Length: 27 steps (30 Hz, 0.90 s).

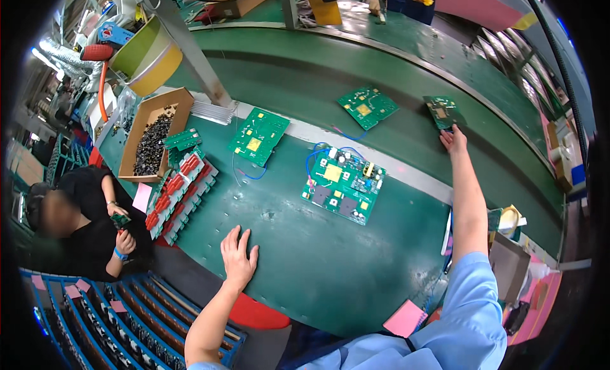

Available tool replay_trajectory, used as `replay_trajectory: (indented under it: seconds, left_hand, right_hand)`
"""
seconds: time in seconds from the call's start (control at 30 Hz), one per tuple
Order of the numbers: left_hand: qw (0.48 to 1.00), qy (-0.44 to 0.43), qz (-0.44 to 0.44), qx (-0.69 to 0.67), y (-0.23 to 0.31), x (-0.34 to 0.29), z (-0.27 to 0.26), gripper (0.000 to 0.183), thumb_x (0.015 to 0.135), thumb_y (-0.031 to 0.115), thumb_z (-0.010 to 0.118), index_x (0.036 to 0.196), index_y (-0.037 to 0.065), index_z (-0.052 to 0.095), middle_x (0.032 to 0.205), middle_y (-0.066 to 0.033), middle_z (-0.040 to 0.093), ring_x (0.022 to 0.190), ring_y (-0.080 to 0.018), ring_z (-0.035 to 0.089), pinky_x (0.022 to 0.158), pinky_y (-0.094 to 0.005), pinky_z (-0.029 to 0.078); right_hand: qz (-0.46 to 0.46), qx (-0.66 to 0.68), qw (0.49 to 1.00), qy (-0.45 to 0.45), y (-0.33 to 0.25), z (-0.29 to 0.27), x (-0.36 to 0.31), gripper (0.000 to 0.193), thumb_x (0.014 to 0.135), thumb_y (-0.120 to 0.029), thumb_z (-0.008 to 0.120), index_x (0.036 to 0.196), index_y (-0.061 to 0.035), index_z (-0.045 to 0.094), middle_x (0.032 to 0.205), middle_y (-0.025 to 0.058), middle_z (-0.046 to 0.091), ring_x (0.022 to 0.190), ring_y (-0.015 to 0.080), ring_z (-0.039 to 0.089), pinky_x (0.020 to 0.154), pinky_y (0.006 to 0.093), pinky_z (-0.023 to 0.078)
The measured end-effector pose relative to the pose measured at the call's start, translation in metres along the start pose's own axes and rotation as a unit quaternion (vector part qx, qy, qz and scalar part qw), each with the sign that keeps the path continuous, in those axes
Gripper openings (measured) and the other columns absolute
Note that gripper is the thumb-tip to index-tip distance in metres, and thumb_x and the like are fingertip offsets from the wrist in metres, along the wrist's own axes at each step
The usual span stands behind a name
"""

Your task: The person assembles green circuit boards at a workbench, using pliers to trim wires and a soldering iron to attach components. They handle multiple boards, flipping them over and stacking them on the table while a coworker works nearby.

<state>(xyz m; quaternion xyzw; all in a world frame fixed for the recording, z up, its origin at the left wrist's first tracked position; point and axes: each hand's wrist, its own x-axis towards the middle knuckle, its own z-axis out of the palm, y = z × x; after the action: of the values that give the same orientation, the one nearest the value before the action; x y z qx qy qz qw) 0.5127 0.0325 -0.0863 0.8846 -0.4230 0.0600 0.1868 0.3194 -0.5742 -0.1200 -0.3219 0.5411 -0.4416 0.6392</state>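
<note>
- Right hand (pixel 455 140), fingers together, reaches out and touches the green circuit board (pixel 443 110) on the conveyor belt (pixel 305 71).
- Left hand (pixel 238 255) lies spread flat on the green worktable (pixel 298 255).
- A populated board (pixel 343 182) sits between them; a cardboard box (pixel 155 135) of dark parts stands far left.
- A pink slip (pixel 405 318) lies at the table's near edge.

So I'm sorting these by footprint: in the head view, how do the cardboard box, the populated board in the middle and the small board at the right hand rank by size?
1. Cardboard box, largest.
2. Populated board.
3. Small board at the right hand, smallest, though it lies farthest away and near the rim, so this is unsure.
</note>
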Motion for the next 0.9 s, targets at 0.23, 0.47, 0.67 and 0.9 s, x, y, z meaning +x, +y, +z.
replay_trajectory:
  seconds: [0.23, 0.47, 0.67, 0.9]
  left_hand:
    - [1.0, -0.023, -0.01, 0.015, 0.006, 0.005, 0.0, 0.043, 0.066, 0.012, 0.06, 0.106, 0.003, 0.046, 0.114, -0.0167, 0.039, 0.106, -0.0326, 0.036, 0.088, -0.0423, 0.028]
    - [1.0, -0.023, -0.007, 0.016, 0.008, 0.006, -0.001, 0.043, 0.066, 0.012, 0.059, 0.106, 0.003, 0.046, 0.114, -0.0167, 0.038, 0.105, -0.0328, 0.036, 0.088, -0.0424, 0.028]
    - [1.0, -0.013, -0.006, 0.019, 0.006, 0.002, 0.001, 0.042, 0.066, 0.012, 0.059, 0.105, 0.003, 0.046, 0.114, -0.0168, 0.039, 0.105, -0.0322, 0.036, 0.088, -0.0423, 0.028]
    - [1.0, 0.009, 0.004, 0.01, 0.003, 0.002, 0.002, 0.042, 0.067, 0.015, 0.06, 0.106, 0.004, 0.047, 0.112, -0.0168, 0.041, 0.104, -0.0319, 0.038, 0.087, -0.0424, 0.029]
  right_hand:
    - [0.079, -0.029, 0.995, -0.043, -0.002, -0.005, 0.058, 0.016, 0.079, -0.019, 0.052, 0.088, -0.0052, 0.048, 0.079, 0.0096, 0.054, 0.069, 0.0194, 0.055, 0.062, 0.0366, 0.049]
    - [-0.014, 0.021, 0.988, -0.153, -0.038, 0.03, -0.03, 0.021, 0.083, -0.006, 0.034, 0.102, 0.0018, 0.042, 0.096, 0.0166, 0.051, 0.082, 0.0261, 0.055, 0.071, 0.0394, 0.051]
    - [0.099, 0.087, 0.96, -0.247, -0.015, 0.086, -0.114, 0.021, 0.084, -0.007, 0.037, 0.1, 0.0069, 0.04, 0.098, 0.0183, 0.05, 0.089, 0.0275, 0.053, 0.078, 0.0422, 0.047]
    - [0.088, 0.034, 0.97, -0.223, 0.031, 0.125, -0.121, 0.018, 0.083, -0.002, 0.038, 0.099, 0.0059, 0.04, 0.099, 0.0183, 0.047, 0.089, 0.0309, 0.052, 0.075, 0.0461, 0.047]
